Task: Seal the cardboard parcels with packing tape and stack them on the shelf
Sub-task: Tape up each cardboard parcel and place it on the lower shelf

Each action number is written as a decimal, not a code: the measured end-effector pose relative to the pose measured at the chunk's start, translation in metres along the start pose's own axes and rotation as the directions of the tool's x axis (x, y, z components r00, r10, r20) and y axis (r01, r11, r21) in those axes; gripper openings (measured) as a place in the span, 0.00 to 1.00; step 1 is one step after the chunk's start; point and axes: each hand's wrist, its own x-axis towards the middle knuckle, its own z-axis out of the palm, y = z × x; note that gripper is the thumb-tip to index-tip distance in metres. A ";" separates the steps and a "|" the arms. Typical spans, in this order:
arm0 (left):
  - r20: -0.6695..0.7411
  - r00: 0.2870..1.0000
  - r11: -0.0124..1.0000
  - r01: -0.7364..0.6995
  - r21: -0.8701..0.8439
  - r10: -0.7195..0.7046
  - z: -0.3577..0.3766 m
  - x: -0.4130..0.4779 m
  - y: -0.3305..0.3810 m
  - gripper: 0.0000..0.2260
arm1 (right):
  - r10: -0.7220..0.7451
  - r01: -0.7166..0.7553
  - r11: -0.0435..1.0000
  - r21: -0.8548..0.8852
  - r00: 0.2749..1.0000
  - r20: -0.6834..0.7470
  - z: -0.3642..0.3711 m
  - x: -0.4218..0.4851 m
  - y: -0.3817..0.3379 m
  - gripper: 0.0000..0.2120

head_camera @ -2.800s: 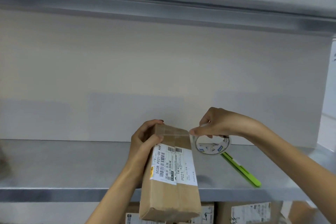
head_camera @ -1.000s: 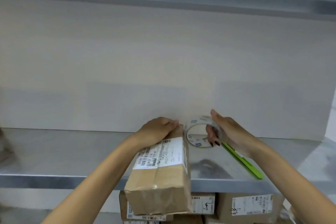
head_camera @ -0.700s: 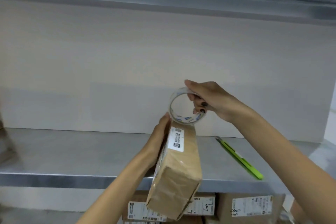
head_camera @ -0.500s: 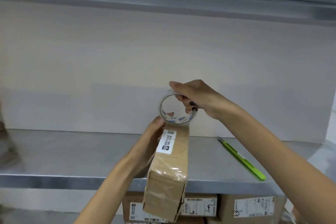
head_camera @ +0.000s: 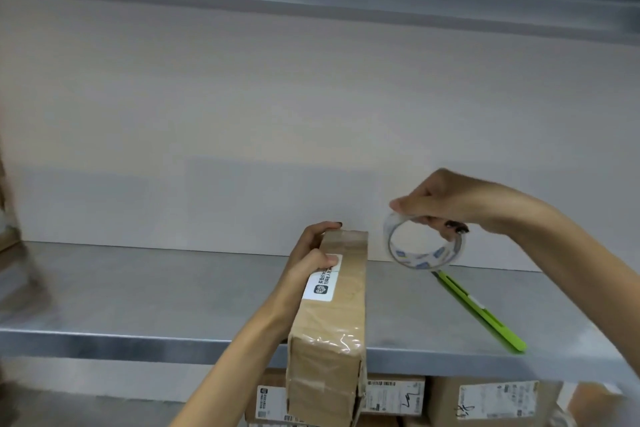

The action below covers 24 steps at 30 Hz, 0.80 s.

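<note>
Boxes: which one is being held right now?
The narrow taped parcel lying across the shelf's front edge; the left grip holds its far end. The other boxes sit below the shelf, untouched.

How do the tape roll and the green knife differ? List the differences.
Shape: the roll is a clear ring; the knife is a long, thin green bar.
Hold: the right hand grips the roll at its top; the knife lies flat on the shelf, untouched.
Pose: the roll stands on edge, its hole facing the camera; the knife runs slantwise toward the shelf's front.
Both are right of the parcel.
</note>
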 end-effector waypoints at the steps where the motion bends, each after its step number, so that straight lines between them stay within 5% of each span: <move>1: -0.006 1.000 1.000 -0.007 0.004 0.007 0.000 0.002 -0.002 0.23 | 0.031 -0.031 0.999 0.015 0.999 0.017 0.005 0.000 0.006 0.23; 4: -0.015 1.000 1.000 -0.023 0.019 0.023 -0.003 0.005 -0.003 0.29 | 0.072 -0.075 0.995 0.069 0.997 0.034 0.019 0.006 0.017 0.23; 9: 0.138 0.990 0.949 -0.025 0.314 -0.020 -0.015 0.010 0.001 0.29 | 0.093 -0.104 0.985 0.139 0.992 0.084 0.030 0.011 0.020 0.23; 11: 0.200 0.980 0.885 -0.089 0.456 -0.004 -0.022 0.008 0.017 0.24 | 0.095 -0.111 0.980 0.165 0.991 0.099 0.034 0.011 0.020 0.23; 14: 0.164 0.973 0.807 0.034 0.589 -0.161 -0.014 0.012 0.059 0.15 | 0.087 -0.103 0.977 0.189 0.992 0.091 0.040 0.011 0.017 0.23; 18: 0.331 0.873 0.575 -0.073 0.815 -0.359 0.014 0.017 0.073 0.29 | 0.076 -0.088 0.980 0.178 0.994 0.078 0.040 0.009 0.018 0.23; 21: 0.307 0.906 0.756 0.021 0.654 -0.290 0.006 0.015 0.064 0.30 | 0.021 -0.039 0.977 0.212 0.996 0.087 0.034 0.001 0.022 0.23; 24: 0.140 0.981 0.963 0.095 0.254 -0.133 0.000 0.011 0.053 0.26 | -0.134 0.076 0.876 0.476 0.987 0.088 0.018 -0.011 0.020 0.23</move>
